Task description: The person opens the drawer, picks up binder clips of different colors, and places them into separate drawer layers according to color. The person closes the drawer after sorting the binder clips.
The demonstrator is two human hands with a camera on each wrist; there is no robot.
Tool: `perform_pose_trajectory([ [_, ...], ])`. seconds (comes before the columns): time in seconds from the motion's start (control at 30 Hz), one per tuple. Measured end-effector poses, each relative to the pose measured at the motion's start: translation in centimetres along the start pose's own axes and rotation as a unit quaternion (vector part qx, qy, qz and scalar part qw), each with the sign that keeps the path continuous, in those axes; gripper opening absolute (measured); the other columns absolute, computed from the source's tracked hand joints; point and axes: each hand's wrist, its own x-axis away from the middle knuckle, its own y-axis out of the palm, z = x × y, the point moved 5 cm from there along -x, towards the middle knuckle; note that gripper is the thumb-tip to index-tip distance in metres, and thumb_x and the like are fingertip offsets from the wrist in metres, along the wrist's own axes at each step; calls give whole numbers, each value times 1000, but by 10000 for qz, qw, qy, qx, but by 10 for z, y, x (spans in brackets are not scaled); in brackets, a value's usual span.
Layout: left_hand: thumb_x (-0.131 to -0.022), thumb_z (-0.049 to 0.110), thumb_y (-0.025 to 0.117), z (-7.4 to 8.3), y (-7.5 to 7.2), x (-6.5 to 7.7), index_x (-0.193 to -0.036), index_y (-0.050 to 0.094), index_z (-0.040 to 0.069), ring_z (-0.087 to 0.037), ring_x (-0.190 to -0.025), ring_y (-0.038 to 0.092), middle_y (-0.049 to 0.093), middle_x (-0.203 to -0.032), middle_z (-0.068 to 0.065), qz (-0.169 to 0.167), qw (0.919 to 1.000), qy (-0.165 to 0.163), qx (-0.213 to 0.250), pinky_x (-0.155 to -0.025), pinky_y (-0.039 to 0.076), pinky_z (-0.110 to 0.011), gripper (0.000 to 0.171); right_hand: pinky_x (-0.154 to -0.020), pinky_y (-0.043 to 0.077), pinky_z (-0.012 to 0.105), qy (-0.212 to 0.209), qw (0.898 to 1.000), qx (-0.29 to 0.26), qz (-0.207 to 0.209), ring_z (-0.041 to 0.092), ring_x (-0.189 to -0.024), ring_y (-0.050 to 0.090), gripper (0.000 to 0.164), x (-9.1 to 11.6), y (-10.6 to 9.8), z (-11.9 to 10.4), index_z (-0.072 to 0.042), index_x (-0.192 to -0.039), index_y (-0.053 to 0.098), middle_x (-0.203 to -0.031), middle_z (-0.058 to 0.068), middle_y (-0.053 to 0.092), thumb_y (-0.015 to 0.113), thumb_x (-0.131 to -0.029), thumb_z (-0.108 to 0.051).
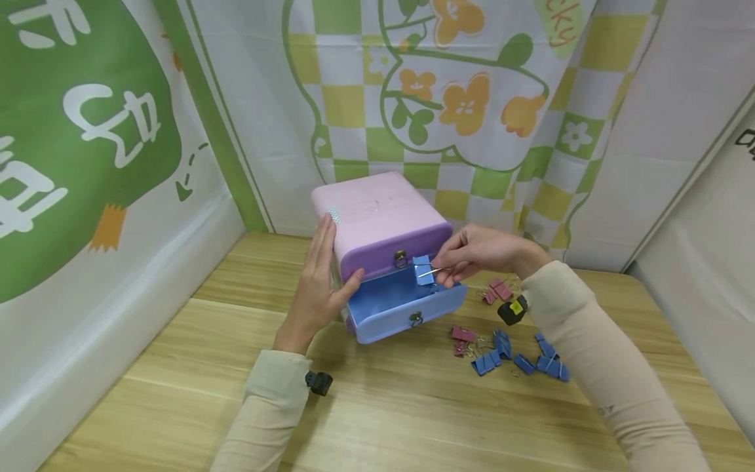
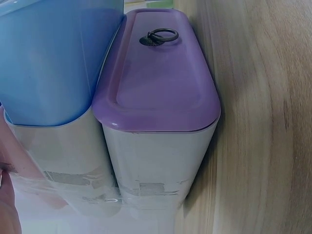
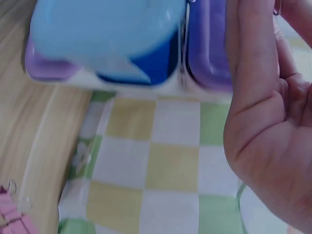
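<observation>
A small drawer box with a pink top (image 1: 377,203) stands on the table. Its middle blue drawer (image 1: 383,324) is pulled out, between a purple drawer above and a closed purple drawer (image 2: 161,73) below. My left hand (image 1: 318,288) rests against the box's left side, thumb near the upper front edge. With thumb and fingers, my right hand (image 1: 472,252) pinches a blue binder clip (image 1: 422,270) by its wire handle, over the open drawer's right part. Part of the drawer's inside is hidden behind that clip and hand.
Several blue binder clips (image 1: 486,362) lie on the wooden table (image 1: 401,413) right of the box. Near them are dark pink binder clips (image 1: 463,334), with other pink clips (image 1: 501,288) farther back. A patterned curtain (image 1: 348,105) hangs behind the box.
</observation>
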Motion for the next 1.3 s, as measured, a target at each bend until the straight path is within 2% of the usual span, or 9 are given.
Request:
perform_pose_trajectory([
  [0.33, -98, 34, 67, -3, 2, 1, -168, 20, 2, -34, -165, 18, 17, -178, -15, -18, 10000, -60, 10, -135, 21, -55, 91, -88, 67, 34, -127, 9987, 245, -425, 15, -85, 80, 23, -23, 35, -9, 2, -113, 79, -95, 8, 83, 66, -104, -15],
  [0.7, -98, 35, 67, -4, 2, 0, -169, 19, 4, -35, -165, 19, 17, -178, -15, -16, 10000, -90, 15, -135, 21, -55, 91, -87, 67, 35, -2, 9995, 124, -305, 14, -83, 80, 25, -36, 44, -4, 4, -113, 78, -96, 9, 83, 67, -103, -15],
  [0.87, -98, 36, 66, -5, 2, 0, -169, 20, 4, -35, -165, 19, 17, -178, -14, -25, 9999, -106, 9, -135, 21, -55, 91, -90, 67, 35, 41, 9999, 32, -116, 15, -86, 79, 29, -29, 38, -1, 8, -120, 75, -97, 9, 82, 65, -104, -15],
  [1.1, -100, 41, 63, -3, 2, -1, -169, 19, 3, -34, -165, 18, 16, -178, -14, -36, 9999, -117, -2, -135, 21, -56, 91, -96, 65, 41, -272, 9994, 170, 149, 21, -94, 79, 36, -6, 18, -6, 10, -126, 70, -105, 13, 81, 63, -107, -20],
  [1.3, -99, 40, 64, -3, 2, 0, -168, 19, 2, -35, -165, 19, 17, -178, -15, -32, 10000, -92, 2, -135, 21, -57, 91, -97, 65, 47, -215, 9986, 492, 19, 27, -99, 79, 32, 15, 6, -1, 5, -122, 74, -107, 13, 81, 64, -105, -21],
])
